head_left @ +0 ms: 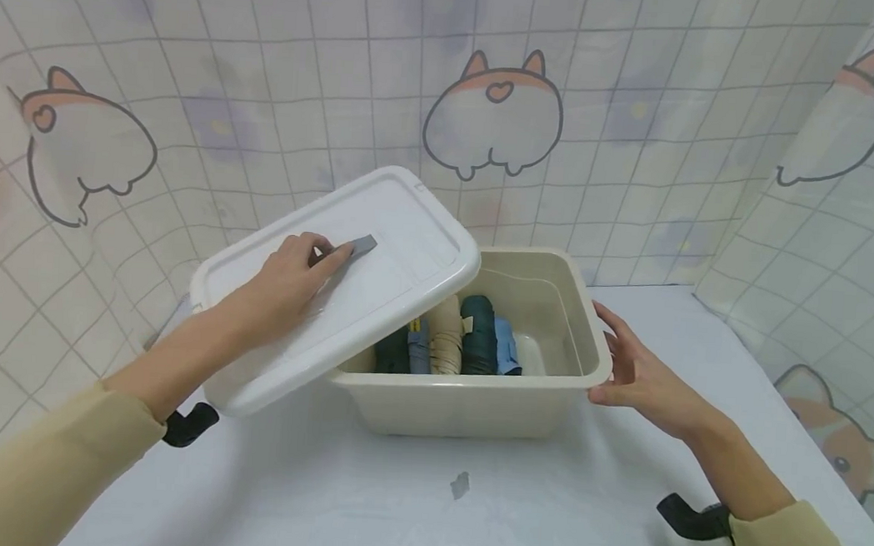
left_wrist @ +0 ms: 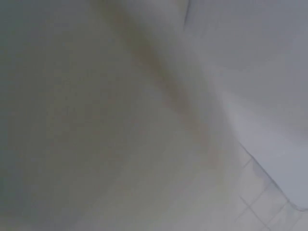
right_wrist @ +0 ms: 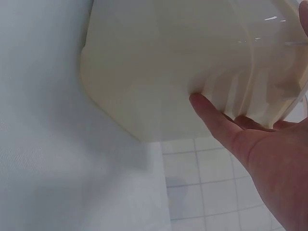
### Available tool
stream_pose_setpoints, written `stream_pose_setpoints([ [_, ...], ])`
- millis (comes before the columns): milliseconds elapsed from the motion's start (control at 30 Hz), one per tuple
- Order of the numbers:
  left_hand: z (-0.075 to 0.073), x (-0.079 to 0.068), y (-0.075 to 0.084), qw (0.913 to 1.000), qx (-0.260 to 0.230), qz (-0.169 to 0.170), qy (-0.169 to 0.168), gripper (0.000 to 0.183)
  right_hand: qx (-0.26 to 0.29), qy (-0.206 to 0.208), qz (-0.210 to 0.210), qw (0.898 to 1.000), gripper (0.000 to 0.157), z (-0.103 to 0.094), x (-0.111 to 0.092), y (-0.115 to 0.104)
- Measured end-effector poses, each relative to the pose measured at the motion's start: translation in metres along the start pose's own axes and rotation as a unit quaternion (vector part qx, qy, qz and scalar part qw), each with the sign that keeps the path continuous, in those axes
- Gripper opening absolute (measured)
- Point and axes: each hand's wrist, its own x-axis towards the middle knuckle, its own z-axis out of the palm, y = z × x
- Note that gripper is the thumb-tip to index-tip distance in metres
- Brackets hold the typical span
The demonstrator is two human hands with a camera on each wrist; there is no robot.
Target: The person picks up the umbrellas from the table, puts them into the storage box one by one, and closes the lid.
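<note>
A white lid (head_left: 410, 221), tilted down toward the left, hangs over the left part of a cream storage bin (head_left: 466, 408). My left hand (head_left: 278, 284) pinches the small grey handle (head_left: 364, 246) on its top. In the left wrist view a blurred pale surface fills most of the picture. Inside the bin stand several rolled cloths: dark green, grey-blue, a beige roll (head_left: 445, 340), a dark teal roll (head_left: 480, 338) and a light blue one (head_left: 506, 348). At the bin's right end, my right hand (head_left: 648, 386) rests spread fingers against the outer wall (right_wrist: 144, 72), under the rim.
The bin stands on a white-covered table (head_left: 393, 504), with a small grey patch (head_left: 460, 485) in front of it. A tile-patterned curtain (head_left: 344, 75) with cartoon animals surrounds the table's back and sides. Each wrist carries a black mount (head_left: 692, 518).
</note>
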Motion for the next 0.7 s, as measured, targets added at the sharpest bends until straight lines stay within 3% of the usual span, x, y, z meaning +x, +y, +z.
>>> stream_pose_setpoints([
  [33,0.001,0.002,0.002,1.0,0.002,0.006,-0.003,0.042,-0.001,0.001,0.001,1.0,0.11,0.0,0.0,0.0],
  [100,0.003,0.005,0.005,0.9973,0.045,0.057,-0.006,0.052,-0.004,0.003,0.002,1.0,0.11,0.0,0.0,0.0],
  [200,0.006,0.011,0.011,0.9956,0.052,0.078,-0.01,0.052,-0.006,0.006,0.002,1.0,0.11,0.0,0.0,0.001],
  [400,0.014,0.024,0.022,0.9915,0.072,0.106,-0.025,0.054,-0.008,0.009,0.009,1.0,0.109,0.0,-0.001,0.001],
  [700,0.023,0.041,0.039,0.9876,0.064,0.131,-0.059,0.058,-0.007,0.009,0.013,1.0,0.11,-0.001,0.0,0.0],
])
